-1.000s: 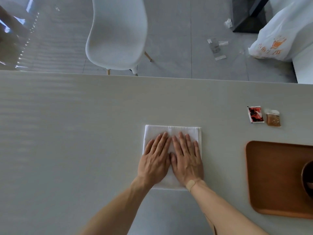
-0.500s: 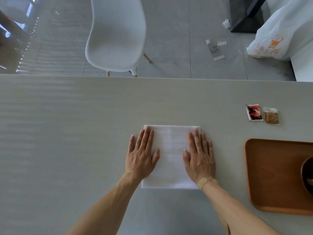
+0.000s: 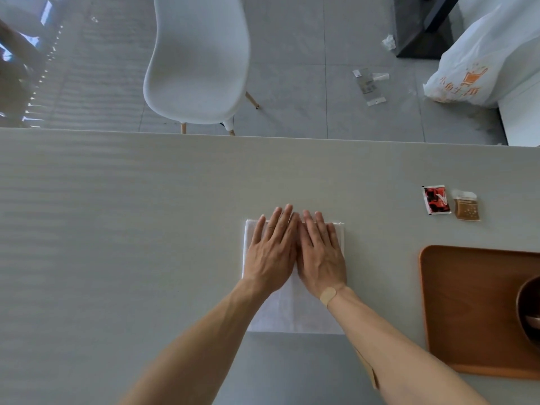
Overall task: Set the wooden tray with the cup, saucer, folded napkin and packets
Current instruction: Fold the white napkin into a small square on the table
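A white folded napkin (image 3: 292, 314) lies flat on the grey table in front of me. My left hand (image 3: 273, 252) and my right hand (image 3: 321, 255) rest side by side on its far half, palms down, fingers flat and touching each other. Neither hand holds anything. To the right sits the wooden tray (image 3: 467, 311), with a dark brown cup or saucer (image 3: 530, 311) cut off at the frame's right edge. Beyond the tray lie a red packet (image 3: 436, 199) and a brown packet (image 3: 467, 206).
The table's far edge (image 3: 263, 136) runs across the view. Behind it stands a white chair (image 3: 198, 62) on a grey tiled floor, with a white plastic bag (image 3: 479, 68) and scraps of litter at the right.
Half a second ago my hands were spread to the napkin's left and right edges; now they have come together at its middle and slid toward its far edge.
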Tool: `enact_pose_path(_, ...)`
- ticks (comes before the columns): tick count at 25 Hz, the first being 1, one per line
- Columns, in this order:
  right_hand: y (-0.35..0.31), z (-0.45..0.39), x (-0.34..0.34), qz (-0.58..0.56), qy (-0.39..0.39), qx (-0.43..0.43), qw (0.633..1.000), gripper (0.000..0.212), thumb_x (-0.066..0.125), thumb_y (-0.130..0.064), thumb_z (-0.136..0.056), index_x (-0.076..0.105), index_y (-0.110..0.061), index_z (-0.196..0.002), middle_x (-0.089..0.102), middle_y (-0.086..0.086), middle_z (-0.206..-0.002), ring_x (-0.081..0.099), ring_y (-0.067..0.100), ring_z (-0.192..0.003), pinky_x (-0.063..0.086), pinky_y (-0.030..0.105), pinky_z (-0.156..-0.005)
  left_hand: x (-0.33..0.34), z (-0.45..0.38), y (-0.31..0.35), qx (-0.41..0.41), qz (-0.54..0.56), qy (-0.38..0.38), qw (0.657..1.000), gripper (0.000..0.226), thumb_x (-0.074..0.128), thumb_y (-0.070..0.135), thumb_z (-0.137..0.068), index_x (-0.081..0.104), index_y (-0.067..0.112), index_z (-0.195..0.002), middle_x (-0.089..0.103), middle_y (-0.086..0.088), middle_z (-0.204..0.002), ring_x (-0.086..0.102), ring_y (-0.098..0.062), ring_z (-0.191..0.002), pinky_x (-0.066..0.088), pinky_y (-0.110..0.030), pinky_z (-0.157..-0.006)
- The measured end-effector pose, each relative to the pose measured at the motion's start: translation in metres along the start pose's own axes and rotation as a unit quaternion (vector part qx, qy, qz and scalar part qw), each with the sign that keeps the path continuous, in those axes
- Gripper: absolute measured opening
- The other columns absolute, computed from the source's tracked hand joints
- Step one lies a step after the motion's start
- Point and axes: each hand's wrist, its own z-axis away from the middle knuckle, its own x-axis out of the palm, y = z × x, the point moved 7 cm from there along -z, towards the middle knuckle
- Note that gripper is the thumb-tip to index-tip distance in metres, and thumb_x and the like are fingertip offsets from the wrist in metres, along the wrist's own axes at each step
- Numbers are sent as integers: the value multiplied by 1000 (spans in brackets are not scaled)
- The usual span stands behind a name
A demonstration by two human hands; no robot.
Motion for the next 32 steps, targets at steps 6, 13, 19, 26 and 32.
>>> enact_pose_path(6,8,-1,11,24,9,-10,1000,53,29,-28,-99,29,-15,-151,26,4,-159,18,25,-148,19,47,-119,13,-4,-8,3,-17,8,1000,56,22,34,-103,21,11,-154,16,-7,-163,9,-19,-151,15,-44,-123)
enact_pose_path(13,39,1,5,58,-15,55,997,65,28,-50,-95,17,-25,-154,13,-6,-162,10,26,-150,7,55,-119,8,5,-46,8,-45,-15,999,64,22,47,-101,11,15,-156,9,-5,-164,6,-18,-151,12,-41,-123)
enact_pose_path(19,47,0,8,80,-60,74,992,65,19,-51,-96,5,-28,-154,4,-10,-163,2,31,-150,2,58,-119,3,12,-74,-5,-62,-42,997,66,17,50,-101,1,16,-156,1,-2,-165,2,-16,-151,8,-40,-123)
enact_pose_path(26,18,19,-9,72,-80,36,994,64,25,-40,-100,-1,-19,-154,-8,-1,-163,-12,28,-149,-2,56,-119,-11,26,-46,-40,-68,-41,996,65,15,48,-102,-2,14,-155,-5,-3,-164,-4,-19,-151,0,-44,-123)
enact_pose_path(32,-15,93,7,49,-45,28,997,59,24,-34,-98,22,-11,-152,16,7,-161,10,29,-149,14,53,-117,21,101,15,18,-17,-28,999,58,27,38,-104,20,9,-154,13,-10,-163,10,-23,-151,18,-48,-122)
